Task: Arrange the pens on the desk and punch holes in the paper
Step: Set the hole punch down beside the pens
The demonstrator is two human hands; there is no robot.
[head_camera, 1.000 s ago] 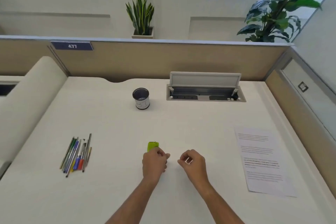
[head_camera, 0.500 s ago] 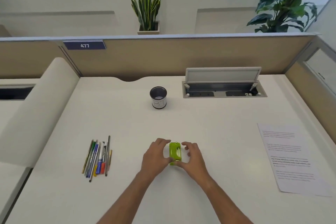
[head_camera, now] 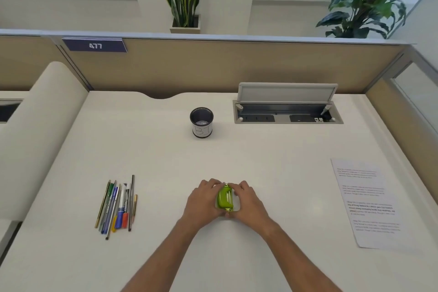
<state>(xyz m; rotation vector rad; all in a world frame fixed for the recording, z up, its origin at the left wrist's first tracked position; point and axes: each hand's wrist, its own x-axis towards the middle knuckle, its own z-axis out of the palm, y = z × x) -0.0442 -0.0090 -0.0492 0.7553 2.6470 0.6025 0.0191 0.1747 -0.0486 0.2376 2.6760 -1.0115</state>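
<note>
Green and small, a hole punch (head_camera: 224,198) sits near the front middle of a white surface (head_camera: 166,161), held from both sides. The left hand (head_camera: 203,199) and the right hand (head_camera: 248,201) each curl fingers round it, so both grips are grasping it. It looks rigid, light and smooth, probably easy to slide; its body sides, clear of the metal lever, seem the safest hold. A loose bundle of pens (head_camera: 117,204) lies well apart to the left. A printed sheet of paper (head_camera: 365,201) lies well apart to the right; thin and floppy, it would lift best by an edge. A dark pen cup (head_camera: 201,122) stands farther back, with no pens in it. Near it, an open cable box (head_camera: 288,114) shows sockets.
</note>
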